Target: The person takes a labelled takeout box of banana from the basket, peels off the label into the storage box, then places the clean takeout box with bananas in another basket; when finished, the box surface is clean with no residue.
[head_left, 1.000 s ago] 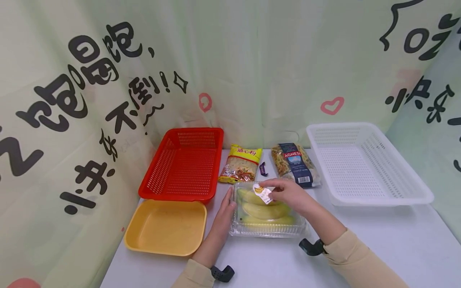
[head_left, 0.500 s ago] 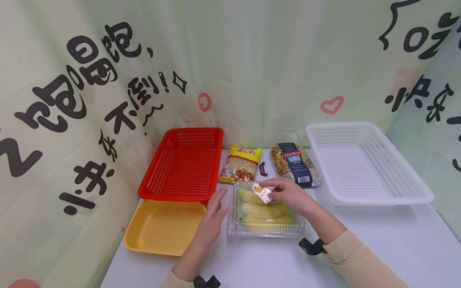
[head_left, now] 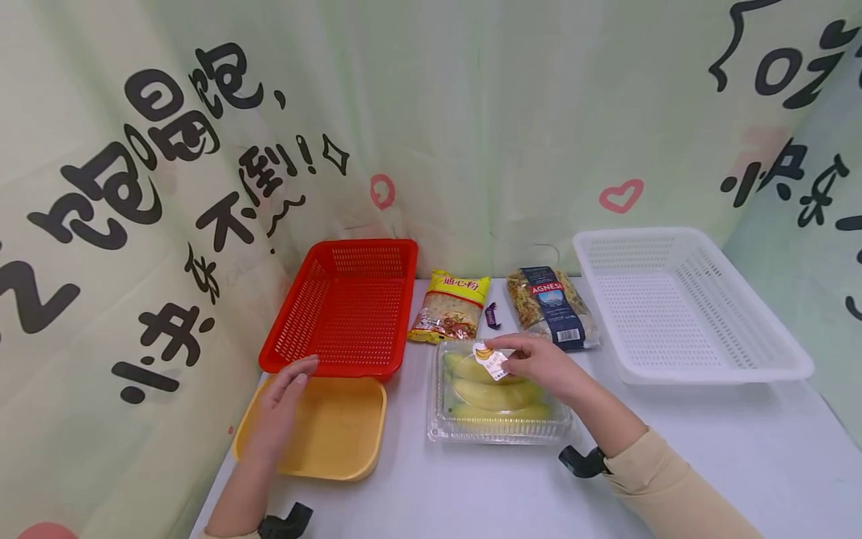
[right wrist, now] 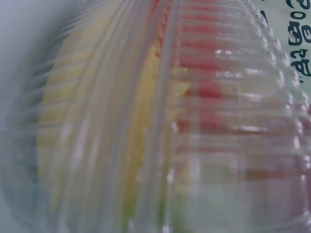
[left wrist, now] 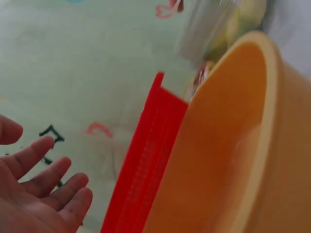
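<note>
A clear lidded plastic container (head_left: 501, 430) of yellow-green bananas (head_left: 494, 395) sits mid-table. Over its lid my right hand (head_left: 542, 367) pinches a small white label (head_left: 491, 361) with a banana picture; whether the label is stuck to the lid I cannot tell. Ribbed clear plastic of the container (right wrist: 218, 145) fills the right wrist view, and that hand is out of sight there. My left hand (head_left: 279, 408) hangs over the left part of the yellow basin (head_left: 343, 468), holding nothing. In the left wrist view the left hand (left wrist: 46, 194) shows its fingers spread beside the basin (left wrist: 272, 97).
A red perforated basket (head_left: 337, 314) stands behind the basin. At the back lie a yellow macaroni bag (head_left: 450, 307), a small purple-wrapped candy (head_left: 492, 316) and an Agnesi pasta bag (head_left: 552, 307). A white perforated basket (head_left: 667, 314) stands at right. A printed curtain (head_left: 498, 135) encloses the table.
My left hand has let go of the container's left side and moved left to over the yellow basin. My right hand stays at the label, and the container has barely moved.
</note>
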Demonstrator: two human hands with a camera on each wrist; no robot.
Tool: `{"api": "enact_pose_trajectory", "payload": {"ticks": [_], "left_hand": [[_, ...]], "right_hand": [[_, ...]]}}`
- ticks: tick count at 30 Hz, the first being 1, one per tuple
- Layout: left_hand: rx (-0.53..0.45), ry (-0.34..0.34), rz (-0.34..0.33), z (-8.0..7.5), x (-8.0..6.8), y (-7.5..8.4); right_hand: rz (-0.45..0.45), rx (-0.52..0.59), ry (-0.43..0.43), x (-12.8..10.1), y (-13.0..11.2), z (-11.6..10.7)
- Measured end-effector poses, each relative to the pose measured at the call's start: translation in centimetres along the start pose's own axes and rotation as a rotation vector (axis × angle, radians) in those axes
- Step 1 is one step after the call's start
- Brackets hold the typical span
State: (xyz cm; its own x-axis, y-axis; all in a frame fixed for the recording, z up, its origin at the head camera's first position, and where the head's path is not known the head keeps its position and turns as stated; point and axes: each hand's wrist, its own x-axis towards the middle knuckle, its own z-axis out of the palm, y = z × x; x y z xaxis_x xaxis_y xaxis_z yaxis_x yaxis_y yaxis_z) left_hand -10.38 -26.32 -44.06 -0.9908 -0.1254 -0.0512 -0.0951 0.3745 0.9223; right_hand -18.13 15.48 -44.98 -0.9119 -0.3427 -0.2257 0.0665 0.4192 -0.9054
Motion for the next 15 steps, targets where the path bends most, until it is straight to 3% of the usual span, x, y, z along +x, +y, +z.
{"api": "enact_pose_trajectory", "payload": {"ticks": [5,8,11,15], "left_hand": [[0.036,0.171,-0.096,-4.2,0.8,-1.8],[0.069,0.220,-0.169,-6.1,1.2,-3.1],[0.062,0.196,-0.236,-7.2,1.5,-4.9],[0.020,0.078,-0.314,-8.0,2.0,-7.2]], "right_hand": [[-0.003,-0.009,0.004,-0.1,-0.1,-0.1],[-0.005,-0.011,0.002,-0.1,0.0,-0.1],[0.000,-0.007,-0.003,-0.1,0.1,0.0],[-0.001,-0.006,-0.005,0.0,0.2,0.0]]}}
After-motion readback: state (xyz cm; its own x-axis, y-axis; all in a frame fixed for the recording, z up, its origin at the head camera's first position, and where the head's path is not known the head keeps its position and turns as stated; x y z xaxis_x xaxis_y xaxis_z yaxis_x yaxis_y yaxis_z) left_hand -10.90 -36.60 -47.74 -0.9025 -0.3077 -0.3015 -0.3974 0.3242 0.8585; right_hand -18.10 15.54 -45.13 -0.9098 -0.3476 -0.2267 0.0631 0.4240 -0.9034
